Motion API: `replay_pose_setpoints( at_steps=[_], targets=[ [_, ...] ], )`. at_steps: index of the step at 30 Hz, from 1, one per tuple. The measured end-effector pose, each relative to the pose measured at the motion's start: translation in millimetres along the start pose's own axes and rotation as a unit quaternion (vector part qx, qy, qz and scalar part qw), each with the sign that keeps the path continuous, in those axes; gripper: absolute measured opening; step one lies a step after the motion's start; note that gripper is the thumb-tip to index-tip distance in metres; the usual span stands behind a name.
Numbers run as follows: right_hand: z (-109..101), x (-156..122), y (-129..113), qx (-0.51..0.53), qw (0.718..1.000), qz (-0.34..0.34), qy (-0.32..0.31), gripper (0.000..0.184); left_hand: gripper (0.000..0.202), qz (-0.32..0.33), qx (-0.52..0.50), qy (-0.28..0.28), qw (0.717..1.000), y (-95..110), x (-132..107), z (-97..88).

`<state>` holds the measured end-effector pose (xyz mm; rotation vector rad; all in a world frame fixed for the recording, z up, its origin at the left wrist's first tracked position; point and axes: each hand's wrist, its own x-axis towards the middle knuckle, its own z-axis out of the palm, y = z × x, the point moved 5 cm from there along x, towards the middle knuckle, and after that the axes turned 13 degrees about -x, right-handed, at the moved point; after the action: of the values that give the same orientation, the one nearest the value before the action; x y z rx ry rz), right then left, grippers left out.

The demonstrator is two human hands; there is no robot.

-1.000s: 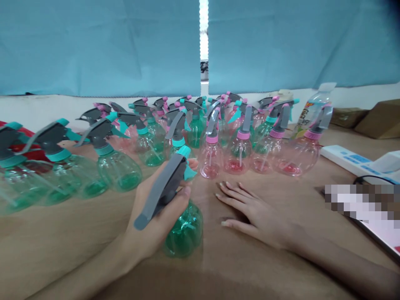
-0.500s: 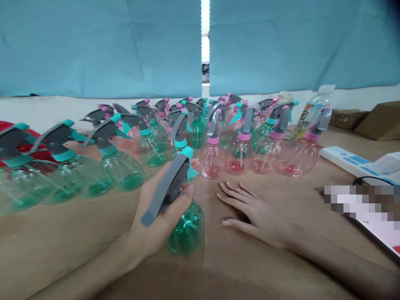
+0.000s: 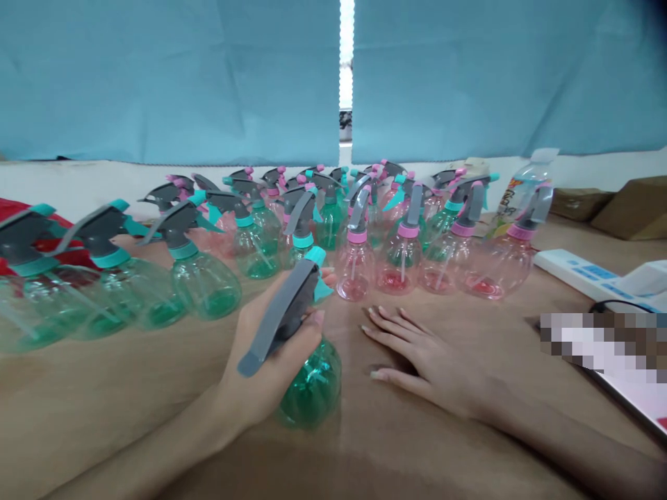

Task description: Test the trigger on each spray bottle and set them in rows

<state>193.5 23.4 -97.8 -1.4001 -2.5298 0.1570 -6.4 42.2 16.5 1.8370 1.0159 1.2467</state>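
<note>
My left hand [image 3: 271, 361] is wrapped round the neck of a green spray bottle [image 3: 315, 389] with a grey and teal trigger head. The bottle stands near the front middle of the table, and its collar is hidden by my fingers. My right hand [image 3: 417, 354] lies flat on the wooden table [image 3: 385, 458], fingers spread, holding nothing. Just beyond its fingertips stands a row of pink spray bottles, the closest being one with a pink collar [image 3: 399, 267]. To the left of my left hand is a green spray bottle [image 3: 206, 285] with a teal collar.
Several more pink and green spray bottles crowd the back. A clear drink bottle [image 3: 529, 184] stands at the back right, before brown boxes [image 3: 633, 208]. A white power strip [image 3: 588, 274] and a partly blurred flat device [image 3: 620, 375] lie at right. Blue cloth [image 3: 156, 83] hangs behind.
Almost nothing differs. The view has shifted very slightly; my left hand still grips the green spray bottle and my right hand stays flat on the table.
</note>
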Motion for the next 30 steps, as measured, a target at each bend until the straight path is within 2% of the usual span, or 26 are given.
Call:
replay_pose_setpoints(
  at_steps=[5,10,14,18,25,30],
  targets=[
    [-1.2,0.6,-0.8,-0.003,1.000,-0.004,-0.006,0.064,0.031,-0.007,-0.036,-0.030,0.999,-2.5,0.1,0.6],
    [-3.8,0.9,-1.6,0.003,1.000,-0.002,-0.002,0.063,0.011,-0.035,-0.020,-0.035,0.999,-9.1,-0.8,-2.5],
    [-4.6,1.2,-2.6,-0.001,1.000,-0.003,-0.009,0.064,0.018,-0.038,-0.037,-0.032,0.998,-10.7,-0.6,-2.6],
    [-4.6,1.7,-3.1,-0.018,1.000,0.001,-0.021,0.066,0.009,-0.043,-0.031,-0.026,0.998,-9.9,-1.6,-2.8],
    [-3.3,1.1,-1.6,-0.004,1.000,0.001,-0.008,0.064,0.019,-0.032,-0.045,-0.033,0.998,-7.7,-1.5,-2.7],
    [-3.1,0.8,-1.8,-0.002,1.000,-0.004,0.000,0.064,0.017,-0.049,-0.033,-0.023,0.998,-11.9,-2.3,-3.6]
  ],
)
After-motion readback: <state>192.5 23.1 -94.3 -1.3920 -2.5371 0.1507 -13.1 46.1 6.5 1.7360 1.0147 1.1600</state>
